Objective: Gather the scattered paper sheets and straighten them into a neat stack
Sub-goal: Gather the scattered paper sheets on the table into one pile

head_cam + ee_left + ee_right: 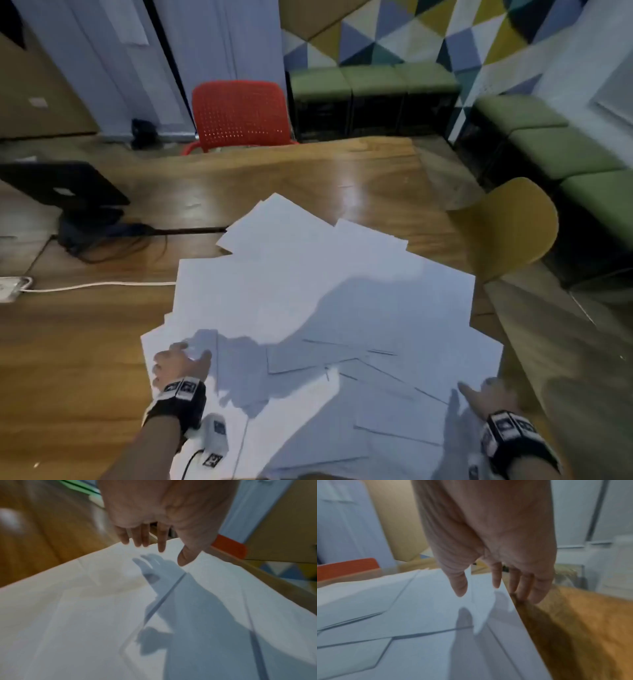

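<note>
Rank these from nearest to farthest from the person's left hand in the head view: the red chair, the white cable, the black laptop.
From the left hand:
1. White cable, on the table to its left.
2. Black laptop, farther back on the left.
3. Red chair, beyond the table's far edge.

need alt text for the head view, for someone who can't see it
White paper sheets lie scattered over a wooden table, a left hand and right hand at the near corners. A red chair stands behind.
</note>
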`<state>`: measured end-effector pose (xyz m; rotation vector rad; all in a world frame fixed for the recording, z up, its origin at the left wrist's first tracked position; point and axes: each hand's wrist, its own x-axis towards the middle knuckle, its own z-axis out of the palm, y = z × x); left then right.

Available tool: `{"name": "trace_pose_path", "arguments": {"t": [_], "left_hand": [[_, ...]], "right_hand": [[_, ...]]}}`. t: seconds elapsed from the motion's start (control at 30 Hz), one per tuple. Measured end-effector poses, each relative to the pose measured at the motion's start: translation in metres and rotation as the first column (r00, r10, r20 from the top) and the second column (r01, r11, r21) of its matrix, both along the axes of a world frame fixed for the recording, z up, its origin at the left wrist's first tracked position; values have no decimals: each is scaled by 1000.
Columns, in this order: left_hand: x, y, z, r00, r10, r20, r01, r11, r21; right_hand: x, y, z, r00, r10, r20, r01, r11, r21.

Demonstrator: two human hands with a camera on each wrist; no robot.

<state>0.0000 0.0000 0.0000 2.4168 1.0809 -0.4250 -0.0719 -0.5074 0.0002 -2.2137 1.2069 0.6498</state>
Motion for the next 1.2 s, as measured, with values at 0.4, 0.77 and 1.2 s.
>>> {"name": "trace_pose_path", "arguments": {"t": [0.4, 0.77, 1.2], "left_hand": [[39, 73, -83, 944, 254, -210, -261, 965, -9], [58, -22, -20, 998, 51, -46, -63, 944, -323], [64, -64, -4, 983, 160, -86, -175, 964, -201]], "right_hand": [[41, 18, -13, 933, -296, 206, 293, 955, 47], [70, 64, -15, 938, -223, 266, 139, 943, 302], [69, 60, -9, 913, -370, 171, 201, 774, 600]]}}
